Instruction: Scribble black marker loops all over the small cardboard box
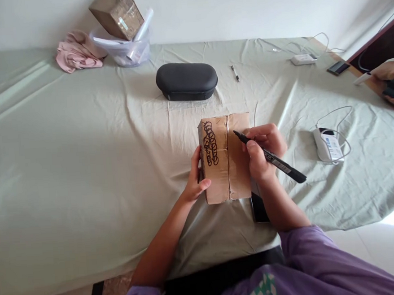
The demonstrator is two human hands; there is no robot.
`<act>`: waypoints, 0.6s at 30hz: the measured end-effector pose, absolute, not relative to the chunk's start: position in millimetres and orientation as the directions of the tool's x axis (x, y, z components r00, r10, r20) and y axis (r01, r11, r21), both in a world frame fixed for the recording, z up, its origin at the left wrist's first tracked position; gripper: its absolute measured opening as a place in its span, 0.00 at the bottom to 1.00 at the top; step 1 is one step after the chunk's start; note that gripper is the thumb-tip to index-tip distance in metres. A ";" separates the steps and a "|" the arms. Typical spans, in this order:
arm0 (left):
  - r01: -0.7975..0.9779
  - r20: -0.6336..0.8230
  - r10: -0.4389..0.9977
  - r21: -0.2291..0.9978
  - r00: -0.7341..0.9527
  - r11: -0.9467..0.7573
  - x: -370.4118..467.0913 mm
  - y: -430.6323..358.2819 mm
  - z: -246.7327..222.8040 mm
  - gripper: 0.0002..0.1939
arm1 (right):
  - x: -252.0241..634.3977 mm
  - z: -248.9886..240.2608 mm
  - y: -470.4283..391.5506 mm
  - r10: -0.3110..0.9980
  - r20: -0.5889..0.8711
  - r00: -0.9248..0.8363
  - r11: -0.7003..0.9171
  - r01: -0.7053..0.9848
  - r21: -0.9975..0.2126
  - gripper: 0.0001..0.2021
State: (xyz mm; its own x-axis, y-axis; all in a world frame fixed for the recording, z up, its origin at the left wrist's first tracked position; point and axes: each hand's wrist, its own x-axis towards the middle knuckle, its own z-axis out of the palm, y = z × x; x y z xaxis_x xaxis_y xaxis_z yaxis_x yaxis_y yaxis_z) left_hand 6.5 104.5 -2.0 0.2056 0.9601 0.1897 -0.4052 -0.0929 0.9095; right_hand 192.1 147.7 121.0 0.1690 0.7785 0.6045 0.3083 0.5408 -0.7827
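A small brown cardboard box (219, 182) lies before me on the cloth, a seam running down its top face. Black looping scribbles (210, 144) cover the upper left part of that face. My left hand (197, 179) grips the box by its left side, thumb on the top edge and fingers along the side wall. In my right hand (263, 149) is a black marker (279, 162), uncapped, its tip over the box just right of the seam. Whether the tip touches the cardboard I cannot tell. A dark phone (260, 208) sticks out beneath my right wrist, partly hidden.
Beyond the box stands a black hard case (187, 81), with a pen (235, 73) to its right. A plastic tub (126, 51) holding another carton (116, 14) and a pink cloth (77, 52) are at the back left. A white power strip (328, 146) and another person's hand (390, 69) are at right.
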 end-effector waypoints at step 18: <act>-0.310 0.250 0.965 0.926 0.074 -0.216 2.0 105.2 -8.6 0.60 | 191.2 113.3 143.7 0.725 0.686 0.055 0.680 0.097 -0.727 0.11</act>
